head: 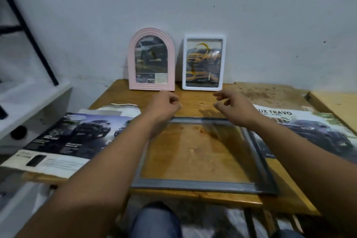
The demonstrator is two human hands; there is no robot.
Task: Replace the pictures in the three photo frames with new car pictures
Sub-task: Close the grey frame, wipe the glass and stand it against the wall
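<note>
Scuffed pale wall [212, 2] behind, worn wooden table [195, 102] against it, white shelf unit [34, 98] left, black metal struts [29, 31] above it, dim light

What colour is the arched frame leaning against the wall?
Pink. The arched frame shows clearly in the head view, left of the white frame.

Bare worktop [195, 100] strip open between grey frame [193, 182] and back edge. Pink frame [151, 63], white frame [203, 63] block back edge. Brochures [73, 137] cover left, right edges.
</note>
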